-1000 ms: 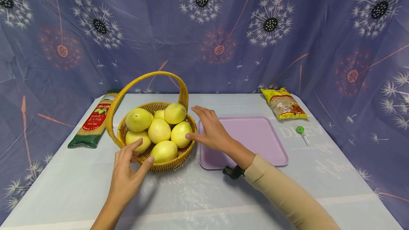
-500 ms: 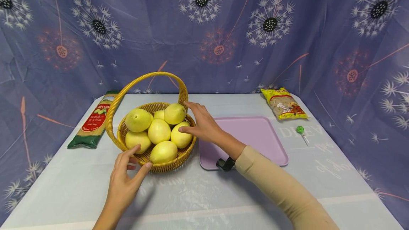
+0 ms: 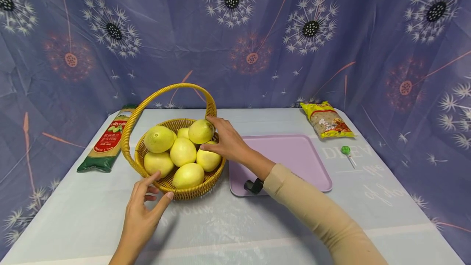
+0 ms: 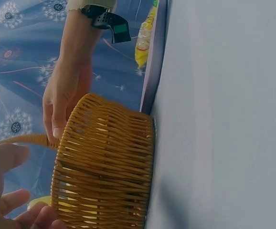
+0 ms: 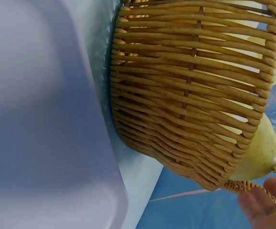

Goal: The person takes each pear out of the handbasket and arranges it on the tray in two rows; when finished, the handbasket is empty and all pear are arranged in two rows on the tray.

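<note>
A yellow wicker basket (image 3: 200, 189) with a tall arched handle (image 3: 129, 134) stands left of centre on the table. It holds several smooth, pale yellow rounded fruits (image 3: 183, 151), whose exact kind I cannot tell. My right hand (image 3: 229, 142) reaches over the basket's right rim. Its fingers lie close to the upper right fruit (image 3: 201, 131) and the handle's foot, the thumb above the fruit below. In the right wrist view those fingers (image 5: 257, 205) look loosely spread. My left hand (image 3: 141, 212), thumb and fingers apart, is at the front left rim, gripping nothing.
A lilac tray (image 3: 312, 167) lies right of the basket, under my right forearm. A green and red pasta packet (image 3: 109, 138) lies to the left. At the back right are a yellow snack bag (image 3: 326, 120) and a green lollipop (image 3: 346, 150). A patterned curtain (image 3: 250, 81) surrounds the table.
My right hand has moved left, from beside the basket to over its right rim and close to the upper right fruit. My left hand has drifted slightly down and left. The basket stays put.
</note>
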Available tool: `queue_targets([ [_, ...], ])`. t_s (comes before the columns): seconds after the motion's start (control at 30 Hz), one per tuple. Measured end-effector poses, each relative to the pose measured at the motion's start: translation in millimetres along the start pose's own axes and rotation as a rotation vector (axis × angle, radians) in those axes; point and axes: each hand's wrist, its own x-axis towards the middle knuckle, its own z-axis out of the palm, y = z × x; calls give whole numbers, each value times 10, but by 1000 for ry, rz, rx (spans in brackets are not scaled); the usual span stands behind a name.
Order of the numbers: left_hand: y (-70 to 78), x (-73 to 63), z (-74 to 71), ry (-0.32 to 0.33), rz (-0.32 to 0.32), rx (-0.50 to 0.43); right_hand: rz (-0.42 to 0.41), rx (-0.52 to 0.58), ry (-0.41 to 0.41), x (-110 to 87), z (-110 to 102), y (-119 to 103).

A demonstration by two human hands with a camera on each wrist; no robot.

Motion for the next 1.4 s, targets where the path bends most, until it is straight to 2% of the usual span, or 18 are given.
queue_targets([
  [0.37, -36, -19, 13, -4, -9, -35, -10, -30, -27, 90, 45, -27],
  [0.63, -67, -46, 46, 38, -34, -51, -8, -56, -31, 130, 85, -17],
  [0.87, -88, -52, 78, 65, -7, -92, -25, -50, -31, 158, 100, -10],
  [1.2, -110, -78, 124, 87, -90, -104, -6, -59, -51, 181, 129, -8],
  [1.4, -124, -80, 157, 118, -139, -103, -28, -90, -43, 194, 149, 4],
])
